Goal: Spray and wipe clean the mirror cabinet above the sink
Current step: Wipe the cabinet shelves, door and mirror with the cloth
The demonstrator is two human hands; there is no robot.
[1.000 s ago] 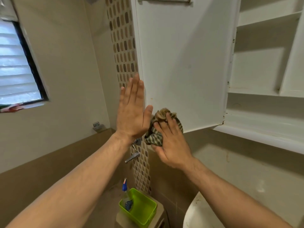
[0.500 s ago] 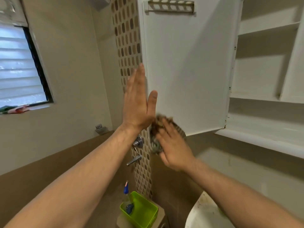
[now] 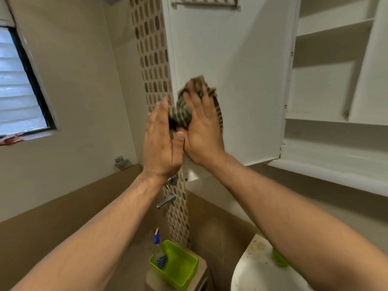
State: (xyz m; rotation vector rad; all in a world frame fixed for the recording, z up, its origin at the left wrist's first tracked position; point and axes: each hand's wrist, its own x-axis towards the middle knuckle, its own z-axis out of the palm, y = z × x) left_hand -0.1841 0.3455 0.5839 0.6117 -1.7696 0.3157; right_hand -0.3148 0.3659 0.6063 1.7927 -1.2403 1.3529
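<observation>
The mirror cabinet's door [image 3: 241, 70] stands swung open, its white inner face toward me. My right hand [image 3: 201, 127] presses a bunched striped brown cloth [image 3: 182, 114] flat against that inner face near the door's left edge, fingers spread over it. My left hand [image 3: 160, 139] is held flat and upright with straight fingers against the door's left edge, on its far side. The mirror side of the door is hidden. The cabinet's white shelves [image 3: 325, 91] lie open at the right.
Below stand a spray bottle [image 3: 156, 242] beside a green tub [image 3: 180, 267], a white sink [image 3: 252, 269] with a green object [image 3: 279, 259] on its rim, and a wall tap [image 3: 165, 201]. A window [image 3: 19, 85] is at left.
My right hand has slid the cloth upward from the door's bottom corner onto its inner face. My left hand stays flat at the door's edge.
</observation>
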